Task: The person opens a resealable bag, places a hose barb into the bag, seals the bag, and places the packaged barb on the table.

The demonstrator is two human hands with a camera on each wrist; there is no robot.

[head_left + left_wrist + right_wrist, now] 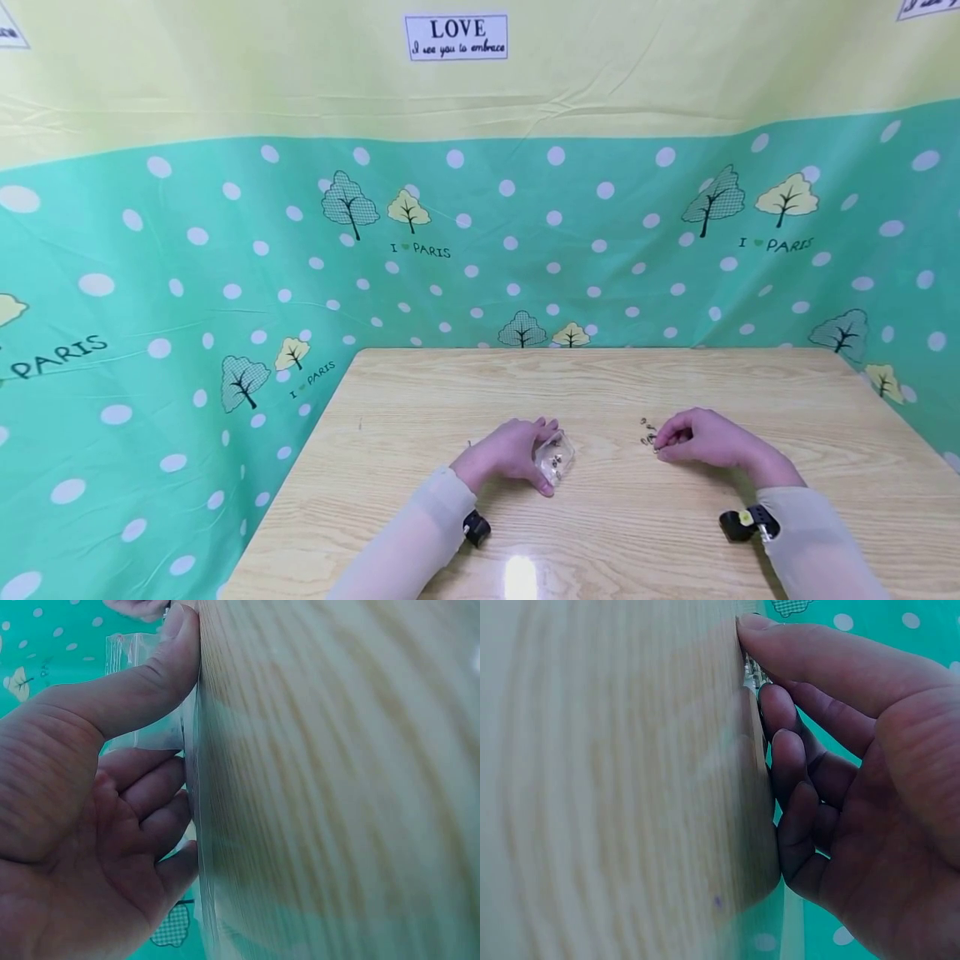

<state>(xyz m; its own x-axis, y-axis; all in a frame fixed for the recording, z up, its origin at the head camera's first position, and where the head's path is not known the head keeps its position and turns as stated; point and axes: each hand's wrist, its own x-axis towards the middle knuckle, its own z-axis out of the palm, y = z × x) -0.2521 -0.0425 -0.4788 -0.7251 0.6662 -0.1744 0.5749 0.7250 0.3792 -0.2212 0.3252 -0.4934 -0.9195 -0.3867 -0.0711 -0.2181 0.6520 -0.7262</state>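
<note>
Head view shows two bare hands low over a wood-grain surface, each forearm angling inward from the near side in a pale sleeve, with a wrist camera strapped below. The left hand is clamped on a small clear plastic box, thumb along its near side and fingers round the far side; a few small dark bits show within it. In the left wrist view the thumb stretches out straight while the other fingers curl, their tips down at the surface.

The right hand bends at the wrist toward the left, thumb and forefinger tips lowered to the edge of a loose scatter of tiny metal pieces; whether they pinch one, I cannot tell. Its remaining fingers fold toward the palm in the right wrist view.

Between the box and the scatter lies a stretch of wood grain, leaving the hands well apart with room to pass across. Both work well inside the side edges. Beyond them more of the surface runs back to its far edge, where polka-dotted cloth rises as a wall and also borders the left and right edges.
</note>
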